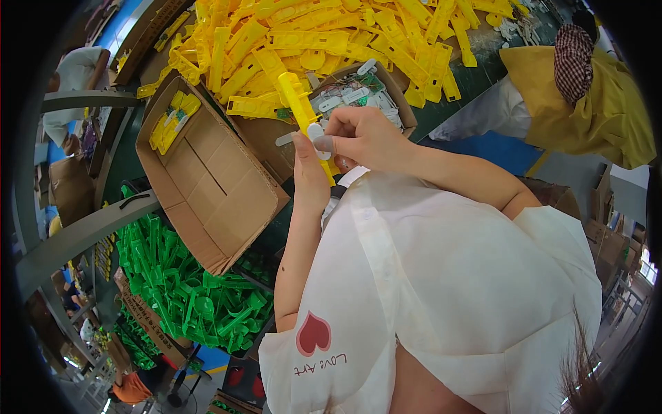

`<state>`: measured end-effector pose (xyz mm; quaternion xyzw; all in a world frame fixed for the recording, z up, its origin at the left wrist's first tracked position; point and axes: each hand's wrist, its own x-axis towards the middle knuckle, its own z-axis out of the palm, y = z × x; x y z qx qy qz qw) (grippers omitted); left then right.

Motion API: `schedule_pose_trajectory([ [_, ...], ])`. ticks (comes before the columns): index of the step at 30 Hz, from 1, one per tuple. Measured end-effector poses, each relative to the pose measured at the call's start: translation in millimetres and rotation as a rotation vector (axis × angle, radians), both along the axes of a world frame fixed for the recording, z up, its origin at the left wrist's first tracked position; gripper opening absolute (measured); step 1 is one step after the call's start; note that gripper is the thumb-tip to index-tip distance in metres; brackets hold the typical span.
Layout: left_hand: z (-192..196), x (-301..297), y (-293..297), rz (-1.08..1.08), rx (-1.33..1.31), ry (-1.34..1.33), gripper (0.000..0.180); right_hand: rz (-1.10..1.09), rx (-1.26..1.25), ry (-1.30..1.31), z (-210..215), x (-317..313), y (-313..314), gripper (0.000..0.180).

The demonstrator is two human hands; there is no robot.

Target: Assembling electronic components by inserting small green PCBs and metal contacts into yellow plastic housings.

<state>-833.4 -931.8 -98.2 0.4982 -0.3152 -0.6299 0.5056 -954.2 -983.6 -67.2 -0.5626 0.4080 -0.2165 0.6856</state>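
My left hand (pixel 311 174) is closed around a long yellow plastic strip (pixel 295 96), which stands tilted in front of my chest. Against the strip lies a small white plastic part (pixel 315 132) with a rounded end. My right hand (pixel 369 140) pinches at this white part, thumb and forefinger touching it; a grey cover sits on one fingertip. Just beyond my hands, a cardboard box (pixel 409 119) holds white plastic parts (pixel 355 96), green circuit boards and thin wires. My fingers partly hide the lower end of the strip.
A large heap of yellow plastic strips (pixel 310 41) covers the far table. To the left stands an open cardboard box (pixel 214 186) with a few yellow pieces (pixel 175 123) inside. Below it are many green plastic parts (pixel 186 290). Another person's yellow garment (pixel 607 103) shows at right.
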Motion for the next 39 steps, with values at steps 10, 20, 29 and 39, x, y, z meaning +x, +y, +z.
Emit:
schedule_pose_trajectory([
  [10, 3.3, 5.6, 1.7, -0.002, -0.136, -0.174, 0.033, 0.091, 0.094, -0.181, -21.4, -6.9, -24.8, 0.027],
  [20, 11.4, 33.7, -3.7, 0.351, -0.211, 0.17, 0.035, -0.177, -0.886, 0.589, -98.2, -37.5, -105.0, 0.015],
  [29, 21.7, 38.7, -1.6, 0.321, -0.214, 0.045, 0.035, 0.204, -0.784, 0.97, -103.9, 31.4, -135.9, 0.034],
  [39, 9.9, 35.5, -13.0, 0.434, -0.036, 0.045, 0.029, 0.031, 0.238, -0.627, -21.9, 9.0, -97.7, 0.019],
])
